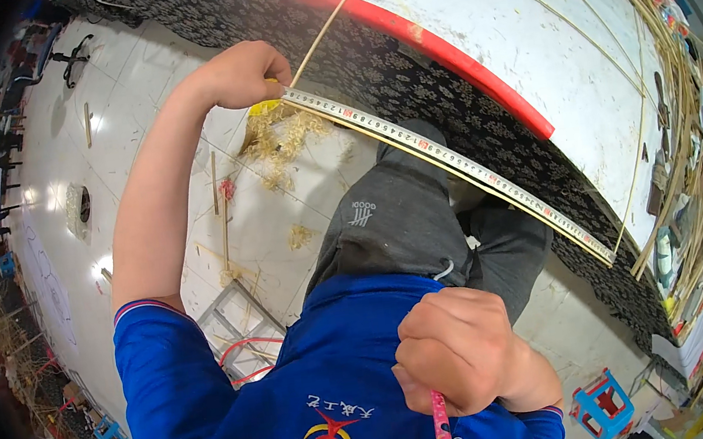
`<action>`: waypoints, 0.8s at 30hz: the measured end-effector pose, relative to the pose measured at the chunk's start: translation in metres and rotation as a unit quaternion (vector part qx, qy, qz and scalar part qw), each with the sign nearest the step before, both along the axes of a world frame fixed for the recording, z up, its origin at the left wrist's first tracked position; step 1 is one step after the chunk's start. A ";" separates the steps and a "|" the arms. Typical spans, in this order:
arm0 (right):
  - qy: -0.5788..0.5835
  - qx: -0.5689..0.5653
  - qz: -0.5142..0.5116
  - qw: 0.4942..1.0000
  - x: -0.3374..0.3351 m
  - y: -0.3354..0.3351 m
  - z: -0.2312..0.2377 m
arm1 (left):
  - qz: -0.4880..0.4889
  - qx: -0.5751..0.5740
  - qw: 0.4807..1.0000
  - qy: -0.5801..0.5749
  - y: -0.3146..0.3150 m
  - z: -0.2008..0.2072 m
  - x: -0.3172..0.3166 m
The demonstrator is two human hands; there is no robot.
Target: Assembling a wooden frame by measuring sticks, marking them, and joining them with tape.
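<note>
My left hand (242, 77) is closed at the near end of a white tape measure (440, 152), with a bit of yellow showing under the fingers. The tape is pulled out to the right in a long slant beside the red-edged table. A thin bamboo strip (478, 175) runs along the tape's near edge. A second thin strip (333, 20) slants up from the left fingers across the table edge. In front of my chest, my right hand (455, 351) is a fist around a slim pink patterned handle (442, 428); its upper part is hidden by the fingers.
The white table (518, 6) has a red padded edge (398, 25) and dark floral cloth below. Long strips (701, 168) pile at its right. Shavings (284, 136) litter the tiled floor. A metal step stool (241, 316) stands left of me, a blue-and-red plastic stool (603, 406) at lower right.
</note>
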State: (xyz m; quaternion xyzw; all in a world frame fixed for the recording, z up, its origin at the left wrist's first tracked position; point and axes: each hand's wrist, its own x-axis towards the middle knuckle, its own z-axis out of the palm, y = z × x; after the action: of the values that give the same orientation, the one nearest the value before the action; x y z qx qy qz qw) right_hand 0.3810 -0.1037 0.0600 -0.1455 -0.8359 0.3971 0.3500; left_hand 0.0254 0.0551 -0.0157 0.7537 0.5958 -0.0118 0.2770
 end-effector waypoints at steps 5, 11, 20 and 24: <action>0.002 -0.006 0.004 1.000 0.000 0.000 -0.001 | 0.007 -0.005 1.000 0.005 0.000 0.002 0.002; 0.009 0.004 0.000 1.000 0.000 -0.005 -0.004 | 0.006 -0.006 1.000 0.009 0.000 0.004 0.002; 0.004 -0.009 0.029 1.000 0.001 -0.003 -0.001 | 0.010 -0.015 1.000 0.002 -0.002 0.006 0.004; -0.002 -0.012 0.034 0.999 0.001 -0.003 0.000 | 0.004 -0.020 1.000 0.013 0.000 0.012 0.008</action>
State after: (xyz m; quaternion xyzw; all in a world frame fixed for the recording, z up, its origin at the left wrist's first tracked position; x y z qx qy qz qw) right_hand 0.3825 -0.1063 0.0600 -0.1216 -0.8364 0.4183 0.3326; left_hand 0.0337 0.0551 -0.0037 0.7453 0.6021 -0.0328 0.2846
